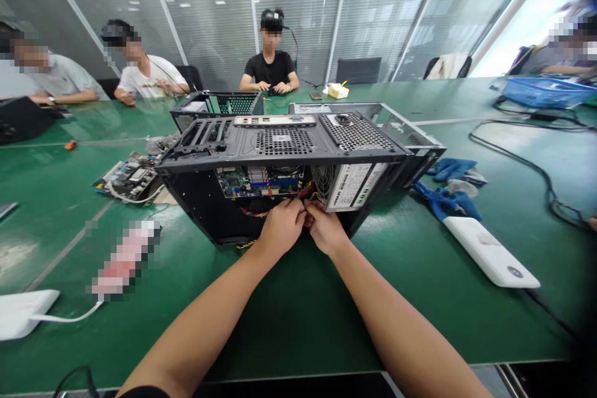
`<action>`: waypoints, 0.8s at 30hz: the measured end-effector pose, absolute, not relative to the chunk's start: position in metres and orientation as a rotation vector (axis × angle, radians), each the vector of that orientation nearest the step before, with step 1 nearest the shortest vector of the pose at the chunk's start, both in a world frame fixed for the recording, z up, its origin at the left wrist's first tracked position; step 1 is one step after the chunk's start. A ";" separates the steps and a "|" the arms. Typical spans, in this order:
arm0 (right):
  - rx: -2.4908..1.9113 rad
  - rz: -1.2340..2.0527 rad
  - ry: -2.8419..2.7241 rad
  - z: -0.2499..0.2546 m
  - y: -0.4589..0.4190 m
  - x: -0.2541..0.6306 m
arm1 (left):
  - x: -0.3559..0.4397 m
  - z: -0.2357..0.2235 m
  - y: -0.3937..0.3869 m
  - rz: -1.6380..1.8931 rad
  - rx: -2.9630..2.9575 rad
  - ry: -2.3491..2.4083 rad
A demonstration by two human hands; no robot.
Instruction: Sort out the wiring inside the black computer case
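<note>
A black computer case stands before me on the green table, its open side facing me. Inside it are a motherboard and a power supply with a white label. Thin coloured cables run from beside the power supply down to my fingertips. My left hand and my right hand meet at the lower middle of the opening, fingers closed in a pinch on these cables. The exact ends of the cables are hidden by my fingers. More twisted wires hang left of my left hand.
Behind stand further open cases. A loose circuit board lies left, near a phone wired to a white power bank. On the right are another power bank, blue gloves, black cable and a blue basket. Several people sit around.
</note>
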State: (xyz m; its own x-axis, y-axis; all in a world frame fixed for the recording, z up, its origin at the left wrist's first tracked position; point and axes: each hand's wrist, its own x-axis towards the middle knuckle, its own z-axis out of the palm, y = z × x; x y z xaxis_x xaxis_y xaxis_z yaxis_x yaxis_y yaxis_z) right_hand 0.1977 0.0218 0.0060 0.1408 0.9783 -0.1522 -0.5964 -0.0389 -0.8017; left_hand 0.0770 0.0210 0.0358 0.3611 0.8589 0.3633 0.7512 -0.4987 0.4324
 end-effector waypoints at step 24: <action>-0.903 1.355 -0.566 0.005 0.022 0.198 | 0.077 0.039 0.029 0.817 1.736 1.246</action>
State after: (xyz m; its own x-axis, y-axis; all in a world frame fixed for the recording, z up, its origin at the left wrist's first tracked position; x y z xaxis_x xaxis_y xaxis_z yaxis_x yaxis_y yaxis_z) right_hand 0.1977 0.0220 0.0054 0.1640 0.9750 -0.1501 -0.5790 -0.0280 -0.8149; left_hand 0.0770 0.0288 0.0387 0.2971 0.9540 0.0388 0.4152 -0.1657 0.8945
